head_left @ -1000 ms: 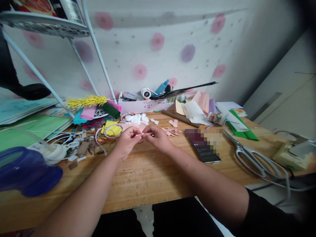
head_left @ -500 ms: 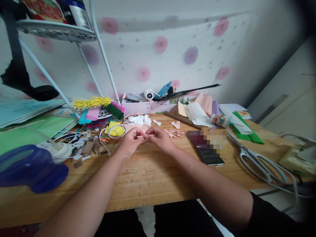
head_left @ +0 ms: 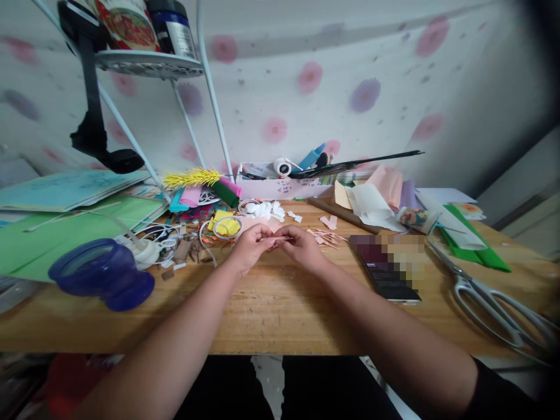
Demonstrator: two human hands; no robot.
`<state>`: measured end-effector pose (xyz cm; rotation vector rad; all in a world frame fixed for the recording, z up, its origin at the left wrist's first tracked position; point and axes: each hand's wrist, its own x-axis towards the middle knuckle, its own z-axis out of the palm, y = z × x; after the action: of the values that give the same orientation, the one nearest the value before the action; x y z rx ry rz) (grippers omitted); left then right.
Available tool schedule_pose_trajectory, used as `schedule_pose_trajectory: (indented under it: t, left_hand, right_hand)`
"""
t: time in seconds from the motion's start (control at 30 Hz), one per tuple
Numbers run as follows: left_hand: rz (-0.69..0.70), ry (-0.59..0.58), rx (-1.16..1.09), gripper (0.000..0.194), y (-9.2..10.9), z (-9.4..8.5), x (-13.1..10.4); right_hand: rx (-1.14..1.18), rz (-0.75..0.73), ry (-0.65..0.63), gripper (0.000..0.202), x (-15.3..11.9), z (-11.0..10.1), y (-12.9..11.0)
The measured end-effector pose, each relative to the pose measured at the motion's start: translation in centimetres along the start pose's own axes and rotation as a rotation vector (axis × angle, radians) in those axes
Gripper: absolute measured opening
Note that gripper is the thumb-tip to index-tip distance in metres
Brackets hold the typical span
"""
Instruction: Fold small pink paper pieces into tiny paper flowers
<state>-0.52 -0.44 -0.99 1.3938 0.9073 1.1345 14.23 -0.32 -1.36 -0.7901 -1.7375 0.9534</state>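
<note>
Fingertips of my left hand (head_left: 250, 252) and my right hand (head_left: 303, 248) meet above the wooden table. Both are closed in a pinch on a thin pink paper strip (head_left: 282, 238), mostly covered by the fingers. Just right of my right hand lies a loose pile of narrow pink paper strips (head_left: 330, 238), with wider pink pieces (head_left: 329, 222) behind it. Beyond my left hand are a flat pink paper sheet (head_left: 262, 223), a heap of white paper bits (head_left: 266, 210) and yellow paper (head_left: 219, 220) under a clear ring.
Large scissors (head_left: 481, 297) and a phone (head_left: 385, 274), partly blurred out, lie on the right. A blue cup-like vessel (head_left: 105, 271) stands left beside green folders (head_left: 56, 239). Behind are a white box of tools (head_left: 280, 189), paper rolls (head_left: 389, 186) and a metal rack (head_left: 151, 63).
The view has swung left, so everything sits further right in the picture. My hands stay together on the pink strip, with the fingers slightly shifted.
</note>
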Motion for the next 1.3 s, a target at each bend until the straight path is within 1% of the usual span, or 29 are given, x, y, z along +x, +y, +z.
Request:
schedule_pose_trajectory:
  t: [0.1, 0.2, 0.3, 0.4, 0.5, 0.6, 0.73, 0.77, 0.83, 0.93, 1.0, 1.07, 1.13, 1.2, 1.23, 1.3]
  left_hand:
    - [0.011, -0.01, 0.023, 0.022, -0.2, -0.1, 0.0]
    - [0.051, -0.015, 0.156, 0.016, -0.6, -0.2, 0.2]
    - [0.092, 0.031, 0.262, 0.014, -1.1, -0.3, 0.3]
    - [0.114, 0.059, 0.272, 0.014, -1.4, -0.3, 0.2]
    - [0.118, 0.063, 0.26, 0.014, -1.5, -0.1, 0.1]
    - [0.115, 0.036, 0.265, 0.014, -1.4, 0.0, 0.0]
    - [0.097, -0.01, 0.33, 0.015, -0.8, 0.0, 0.2]
    - [0.09, -0.009, 0.352, 0.015, -0.6, 0.0, 0.1]
    - [0.086, 0.035, 0.416, 0.015, -0.1, 0.1, -0.6]
    - [0.091, 0.173, 0.53, 0.029, 0.5, 0.2, -3.3]
    - [0.071, 0.213, 0.531, 0.025, 0.9, 0.2, -6.0]
    - [0.062, 0.275, 0.509, 0.018, 1.2, 0.1, -9.2]
    - [0.036, 0.351, 0.475, 0.014, 1.7, -0.1, -12.2]
    - [0.008, 0.451, 0.389, 0.013, 2.2, -0.4, -14.9]
    - [0.004, 0.49, 0.312, 0.015, 2.6, -0.5, -16.1]
    - [0.047, 0.591, 0.11, 0.03, 3.4, -0.6, -18.2]
  right_hand:
    - [-0.098, -0.039, 0.049, 0.008, -0.1, 0.0, 0.1]
    - [-0.202, -0.074, 0.082, 0.007, -0.1, 0.0, 0.2]
    - [-0.209, -0.037, 0.072, 0.011, -0.1, 0.0, 0.2]
    - [-0.227, 0.017, 0.079, 0.011, 0.0, -0.1, 0.3]
    - [-0.252, 0.033, 0.091, 0.006, 0.1, -0.2, 0.6]
    - [-0.237, 0.03, 0.103, 0.004, 0.1, -0.3, 0.8]
    - [-0.266, 0.002, 0.1, 0.004, 0.1, -0.3, 0.8]
    - [-0.284, -0.011, 0.079, 0.004, 0.0, -0.4, 0.8]
    - [-0.363, -0.036, 0.039, 0.005, 0.0, -0.6, 0.9]
    - [-0.638, -0.023, 0.01, 0.009, -0.2, -1.1, 1.1]
    - [-0.832, -0.007, -0.012, 0.009, -0.2, -1.5, 1.0]
    - [-0.929, -0.041, -0.039, 0.012, -0.3, -1.5, 0.6]
    - [-0.92, -0.124, -0.039, 0.017, -0.3, -1.1, -0.4]
    - [-0.834, -0.203, -0.06, 0.021, -0.4, -0.4, -1.7]
    - [-0.779, -0.23, -0.087, 0.021, -0.4, 0.0, -2.4]
    - [-0.671, -0.271, -0.171, 0.021, -0.6, 0.9, -4.0]
